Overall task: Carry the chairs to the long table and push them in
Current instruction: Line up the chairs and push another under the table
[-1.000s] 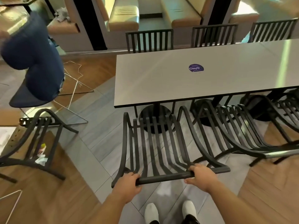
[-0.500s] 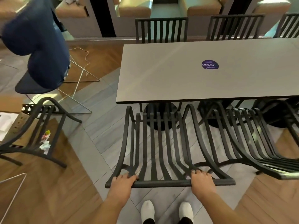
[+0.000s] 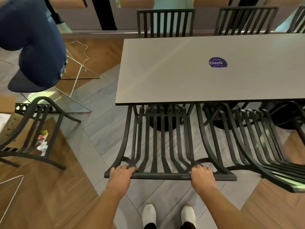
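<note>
Black slatted metal makes up the chair (image 3: pixel 162 146) at the centre of the view, its back toward the person and its front edge tucked just under the near edge of the surface (image 3: pixel 189 76). The left hand (image 3: pixel 121 175) grips the chair's top rail (image 3: pixel 161 176) near its left end, fingers curled over the bar. The right hand (image 3: pixel 202 175) grips the same rail further right, fingers likewise wrapped over it. Both hands are well apart on the rail, with bare bar between them.

Just to the right stands a second chair (image 3: pixel 257 146) of the same kind, its front also reaching under the surface edge. On the far side of the surface, the slatted backs of two more chairs (image 3: pixel 165 22) rise above its edge, and part of a third shows at the right border. A round purple sticker (image 3: pixel 217 62) lies on the grey top. Dark round bases (image 3: pixel 162 123) of the surface's legs show through the slats.

At the left, apart from the surface, another black chair (image 3: pixel 35 128) stands on the wood floor, with small scraps of litter (image 3: pixel 42 142) visible through its frame. Beyond it, someone in blue jeans (image 3: pixel 34 40) sits on a dark seat (image 3: pixel 26 85) with a thin wire frame. The person's white shoes (image 3: pixel 149 214) stand on grey floor tiles below the rail.
</note>
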`<state>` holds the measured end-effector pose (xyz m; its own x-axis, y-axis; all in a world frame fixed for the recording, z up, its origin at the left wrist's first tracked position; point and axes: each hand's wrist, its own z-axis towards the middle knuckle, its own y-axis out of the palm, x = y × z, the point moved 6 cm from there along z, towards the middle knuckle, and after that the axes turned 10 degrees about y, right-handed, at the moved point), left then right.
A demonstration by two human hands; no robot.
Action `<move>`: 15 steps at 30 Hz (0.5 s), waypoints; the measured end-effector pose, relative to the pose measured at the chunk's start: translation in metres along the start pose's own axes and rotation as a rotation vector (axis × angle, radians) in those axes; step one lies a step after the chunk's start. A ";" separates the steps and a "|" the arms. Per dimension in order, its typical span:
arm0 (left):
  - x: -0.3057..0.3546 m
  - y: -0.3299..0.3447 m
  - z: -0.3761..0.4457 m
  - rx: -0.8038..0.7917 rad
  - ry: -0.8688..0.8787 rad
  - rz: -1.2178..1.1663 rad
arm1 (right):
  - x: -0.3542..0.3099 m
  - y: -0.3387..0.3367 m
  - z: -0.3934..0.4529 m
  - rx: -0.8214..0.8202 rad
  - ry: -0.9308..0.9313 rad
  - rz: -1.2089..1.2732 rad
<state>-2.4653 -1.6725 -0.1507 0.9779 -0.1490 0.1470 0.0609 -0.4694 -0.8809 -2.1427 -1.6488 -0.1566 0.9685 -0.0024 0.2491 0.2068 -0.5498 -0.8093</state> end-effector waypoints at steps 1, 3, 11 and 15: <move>0.000 -0.003 0.003 0.001 -0.002 0.001 | 0.000 -0.002 0.002 -0.001 0.003 0.004; -0.001 -0.007 0.011 0.001 -0.011 0.000 | -0.001 -0.006 0.008 -0.007 0.010 0.016; 0.000 -0.019 0.042 -0.004 -0.045 0.037 | 0.005 -0.021 0.035 0.004 0.016 0.051; 0.005 -0.022 0.054 -0.006 -0.054 0.042 | 0.010 -0.028 0.046 0.000 0.015 0.062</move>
<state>-2.4514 -1.6156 -0.1545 0.9889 -0.1219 0.0854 0.0185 -0.4687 -0.8832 -2.1324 -1.5955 -0.1561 0.9773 -0.0490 0.2062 0.1463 -0.5481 -0.8235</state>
